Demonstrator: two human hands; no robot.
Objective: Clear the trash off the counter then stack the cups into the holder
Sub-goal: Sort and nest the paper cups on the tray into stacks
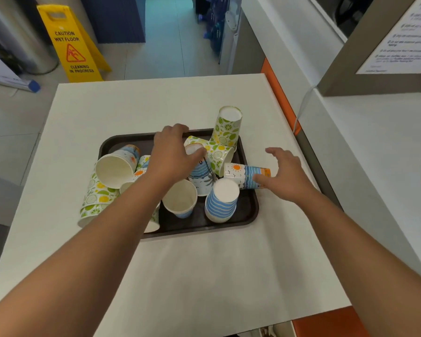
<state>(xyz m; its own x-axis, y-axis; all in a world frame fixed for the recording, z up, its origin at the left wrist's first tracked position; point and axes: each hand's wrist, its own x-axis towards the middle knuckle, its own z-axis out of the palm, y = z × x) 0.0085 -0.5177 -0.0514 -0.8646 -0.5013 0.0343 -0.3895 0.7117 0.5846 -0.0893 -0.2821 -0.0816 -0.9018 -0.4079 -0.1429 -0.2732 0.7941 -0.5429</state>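
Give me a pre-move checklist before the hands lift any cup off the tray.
1. Left hand on a cup: ok, fingers curl round the palm-print cup.
2. Right hand grip: not ok, open beside the lying sun cup.
3. Cups upright: not ok, most are tipped or inverted.
4. Cups within the tray: not ok, the lime stack overhangs its left edge.
5. Holder in sight: cannot tell.
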